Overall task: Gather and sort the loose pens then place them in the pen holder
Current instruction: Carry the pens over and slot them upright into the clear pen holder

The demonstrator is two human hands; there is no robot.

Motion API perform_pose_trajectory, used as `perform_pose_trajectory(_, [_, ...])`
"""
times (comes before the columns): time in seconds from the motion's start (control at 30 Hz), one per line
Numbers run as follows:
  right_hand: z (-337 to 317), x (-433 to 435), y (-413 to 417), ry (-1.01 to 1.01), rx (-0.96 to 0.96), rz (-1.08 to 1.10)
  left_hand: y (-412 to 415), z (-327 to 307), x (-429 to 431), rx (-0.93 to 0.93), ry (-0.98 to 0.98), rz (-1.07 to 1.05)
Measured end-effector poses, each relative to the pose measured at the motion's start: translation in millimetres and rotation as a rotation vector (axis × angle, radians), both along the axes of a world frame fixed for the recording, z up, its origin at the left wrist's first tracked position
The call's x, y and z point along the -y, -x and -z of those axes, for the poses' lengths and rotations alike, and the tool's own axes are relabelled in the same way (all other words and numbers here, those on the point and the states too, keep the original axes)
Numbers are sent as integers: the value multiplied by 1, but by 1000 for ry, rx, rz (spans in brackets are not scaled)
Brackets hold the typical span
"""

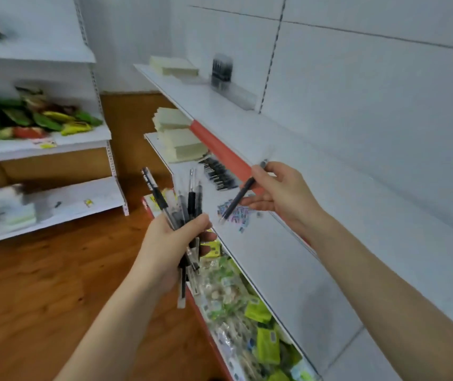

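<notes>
The floor [55,284] lies open at 9 o'clock of the shelf edge [221,152]. The left hand [167,243] grips a pen bundle [189,204]; the right hand [283,196] pinches 1 pen [240,198].

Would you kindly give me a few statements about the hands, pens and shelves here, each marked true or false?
1. The left hand grips a bundle of pens. True.
2. The right hand is empty. False: it holds a single pen.
3. The pen holder stands on the upper shelf. True.
4. No pens are left on the shelves. False: loose pens lie on the lower shelf, near the notepads.
5. The floor is white tile. False: it is brown wood.
</notes>
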State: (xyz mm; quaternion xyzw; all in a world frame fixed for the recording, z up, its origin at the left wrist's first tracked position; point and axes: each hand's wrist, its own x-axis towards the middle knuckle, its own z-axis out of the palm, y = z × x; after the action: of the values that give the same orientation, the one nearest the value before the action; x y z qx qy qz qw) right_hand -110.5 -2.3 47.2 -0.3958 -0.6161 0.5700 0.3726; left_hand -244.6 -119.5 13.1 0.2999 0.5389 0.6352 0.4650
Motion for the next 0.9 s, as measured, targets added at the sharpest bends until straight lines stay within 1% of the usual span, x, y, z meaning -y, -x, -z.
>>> perform_pose_trajectory(0.13, [8, -61, 55, -67, 127, -88, 54, 7, -31, 81, 18, -94])
perform_pose_trajectory(0.23, [11, -110, 92, -117, 179, -111, 91, 9, -67, 162, 13, -147])
perform_pose_trajectory(0.37, [5, -182, 136, -159, 171, -115, 137, 2, -129, 184, -2, -184])
perform_pose_trajectory(0.67, [-6, -317, 239, -140, 173, -94, 243, -10, -242, 222, -58, -262])
perform_pose_trajectory(0.77, [-5, -358, 278, -139, 166, -64, 284, -10, -276, 210, -57, -247])
perform_pose_trajectory(0.9, [-3, -413, 326, -149, 126, 28, 342, -12, -332, 200, -83, -187])
